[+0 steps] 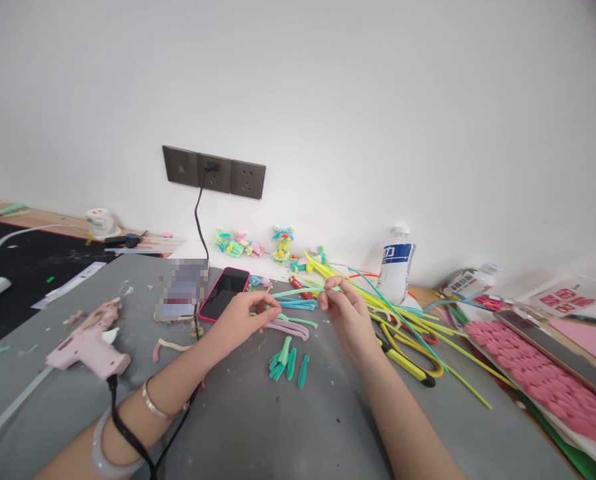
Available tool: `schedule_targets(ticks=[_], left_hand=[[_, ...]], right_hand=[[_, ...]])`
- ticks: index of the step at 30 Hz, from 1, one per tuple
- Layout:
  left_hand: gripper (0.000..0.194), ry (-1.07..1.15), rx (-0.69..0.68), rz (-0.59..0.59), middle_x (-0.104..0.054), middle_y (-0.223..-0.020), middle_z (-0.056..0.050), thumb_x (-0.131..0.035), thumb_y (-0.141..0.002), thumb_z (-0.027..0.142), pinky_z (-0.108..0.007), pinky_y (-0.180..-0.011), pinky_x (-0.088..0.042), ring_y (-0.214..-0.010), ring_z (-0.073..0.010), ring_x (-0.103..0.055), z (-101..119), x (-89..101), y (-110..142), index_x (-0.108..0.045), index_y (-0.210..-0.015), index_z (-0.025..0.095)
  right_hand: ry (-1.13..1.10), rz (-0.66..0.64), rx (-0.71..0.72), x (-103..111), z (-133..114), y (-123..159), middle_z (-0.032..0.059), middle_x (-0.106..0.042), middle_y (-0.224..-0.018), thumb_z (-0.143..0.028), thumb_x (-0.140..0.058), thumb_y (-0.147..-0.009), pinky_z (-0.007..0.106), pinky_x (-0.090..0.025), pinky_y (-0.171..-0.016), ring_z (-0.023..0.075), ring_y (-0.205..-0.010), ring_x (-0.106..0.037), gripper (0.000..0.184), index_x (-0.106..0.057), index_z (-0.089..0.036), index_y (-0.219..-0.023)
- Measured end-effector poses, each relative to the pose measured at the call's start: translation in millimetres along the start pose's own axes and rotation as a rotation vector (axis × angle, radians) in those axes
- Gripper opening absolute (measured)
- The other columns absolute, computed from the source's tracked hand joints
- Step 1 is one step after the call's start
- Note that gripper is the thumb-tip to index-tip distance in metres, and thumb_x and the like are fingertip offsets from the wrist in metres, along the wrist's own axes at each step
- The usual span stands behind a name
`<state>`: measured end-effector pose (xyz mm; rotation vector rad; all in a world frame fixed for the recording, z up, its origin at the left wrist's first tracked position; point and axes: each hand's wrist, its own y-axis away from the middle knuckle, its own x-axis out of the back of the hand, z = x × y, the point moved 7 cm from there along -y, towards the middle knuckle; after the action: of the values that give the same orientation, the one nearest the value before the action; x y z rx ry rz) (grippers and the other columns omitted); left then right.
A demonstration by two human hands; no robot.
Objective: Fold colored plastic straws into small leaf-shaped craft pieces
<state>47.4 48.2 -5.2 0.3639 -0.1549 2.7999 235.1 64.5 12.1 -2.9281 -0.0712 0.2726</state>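
Note:
My left hand (245, 315) and my right hand (342, 308) hover over a grey mat (258, 420), each pinching one end of a thin light-green pipe cleaner (298, 292) stretched between them. Below the hands lie several short folded green pieces (288, 363) and a pale pink bent strip (289, 328). A loose bundle of yellow, green and blue pipe cleaners (403, 310) spreads out to the right of my right hand.
A pink glue gun (89, 343) rests at left, its black cord running over my left wrist. A pink-cased phone (224, 292) lies behind my left hand. Yellow-handled scissors (411, 360), a plastic bottle (396, 263), small pipe-cleaner figures (283, 243), wall sockets (213, 172) and pink pieces on a tray (543, 380) surround the mat.

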Motion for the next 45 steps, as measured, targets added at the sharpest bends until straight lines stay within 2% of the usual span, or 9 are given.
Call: schedule_targets(ticks=[4,8,13,19,26,38,41,43,45], left_hand=[[0.025,0.166,0.035,-0.03,-0.058,-0.066,0.001,-0.065,-0.08,0.04,-0.024,-0.056,-0.048,-0.055,-0.0107,-0.054,-0.2,-2.7,-0.2,-0.064,-0.083,0.015],[0.026,0.275,0.059,-0.023,-0.059,-0.064,0.002,-0.07,-0.077,0.038,-0.024,-0.059,-0.05,-0.057,-0.0108,-0.057,1.6,-4.2,1.3,-0.066,-0.085,0.014],[0.028,0.347,0.047,-0.01,-0.061,-0.065,0.001,-0.075,-0.074,0.038,-0.025,-0.064,-0.053,-0.06,-0.0109,-0.058,5.9,-4.1,1.3,-0.066,-0.085,0.014],[0.035,0.425,0.039,0.043,-0.063,-0.068,0.002,-0.08,-0.069,0.041,-0.027,-0.067,-0.055,-0.062,-0.011,-0.059,2.5,-0.8,0.5,-0.065,-0.086,0.014],[0.034,0.401,0.006,0.051,-0.062,-0.067,0.001,-0.079,-0.071,0.041,-0.027,-0.067,-0.055,-0.062,-0.0118,-0.06,3.8,0.7,0.6,-0.067,-0.088,0.015],[0.031,0.418,-0.002,0.065,-0.069,-0.074,-0.003,-0.072,-0.079,0.043,-0.028,-0.064,-0.056,-0.062,-0.0128,-0.063,-1.5,2.6,0.3,-0.069,-0.089,0.014],[0.029,0.42,-0.008,0.083,-0.068,-0.072,-0.002,-0.073,-0.077,0.041,-0.027,-0.064,-0.055,-0.061,-0.012,-0.062,1.6,4.1,0.3,-0.068,-0.084,0.014],[0.029,0.432,-0.001,0.107,-0.067,-0.072,-0.002,-0.074,-0.076,0.042,-0.027,-0.065,-0.056,-0.061,-0.0122,-0.062,2.7,5.4,0.4,-0.067,-0.082,0.014],[0.031,0.448,0.013,0.125,-0.067,-0.072,-0.002,-0.074,-0.075,0.044,-0.028,-0.065,-0.056,-0.063,-0.0126,-0.063,2.9,6.0,0.9,-0.067,-0.082,0.015]], right_hand=[[-0.099,0.074,0.022,5.1,-1.7,0.2,-0.007,-0.041,-0.05,-0.026,-0.055,-0.076,0.026,-0.032,-0.056,0.0132,-0.052,-0.041,0.007,-0.049,-0.024,-0.077],[-0.061,0.124,0.088,10.0,-5.1,0.0,-0.007,-0.037,-0.052,-0.023,-0.052,-0.075,0.027,-0.03,-0.054,0.0122,-0.049,-0.036,0.005,-0.048,-0.024,-0.074],[-0.003,0.087,0.116,6.9,-5.5,1.2,-0.0075,-0.033,-0.051,-0.018,-0.05,-0.073,0.027,-0.021,-0.052,0.0109,-0.048,-0.03,0.005,-0.049,-0.022,-0.07],[0.01,0.074,0.131,7.4,-5.3,1.2,-0.008,-0.031,-0.049,-0.016,-0.047,-0.073,0.028,-0.017,-0.052,0.0107,-0.046,-0.027,0.007,-0.048,-0.022,-0.069],[0.134,0.056,0.145,8.8,-2.8,1.7,-0.0078,-0.031,-0.05,-0.018,-0.045,-0.078,0.028,-0.016,-0.051,0.0114,-0.047,-0.027,0.01,-0.047,-0.022,-0.07],[0.167,0.055,0.138,6.1,-2.4,1.3,-0.0078,-0.031,-0.052,-0.021,-0.05,-0.076,0.025,-0.018,-0.048,0.01,-0.046,-0.026,0.01,-0.047,-0.022,-0.066],[0.051,0.07,0.099,4.6,-1.3,0.6,-0.0091,-0.032,-0.051,-0.024,-0.054,-0.078,0.025,-0.021,-0.049,0.0107,-0.047,-0.028,0.002,-0.052,-0.023,-0.079],[-0.066,0.082,0.045,2.7,0.2,0.3,-0.0093,-0.035,-0.052,-0.03,-0.057,-0.08,0.025,-0.026,-0.051,0.0114,-0.047,-0.031,0.015,-0.053,-0.024,-0.093],[-0.132,0.039,-0.015,-3.7,1.7,0.9,-0.0084,-0.039,-0.055,-0.037,-0.062,-0.08,0.027,-0.031,-0.052,0.0119,-0.049,-0.036,0.026,-0.054,-0.024,-0.101]])
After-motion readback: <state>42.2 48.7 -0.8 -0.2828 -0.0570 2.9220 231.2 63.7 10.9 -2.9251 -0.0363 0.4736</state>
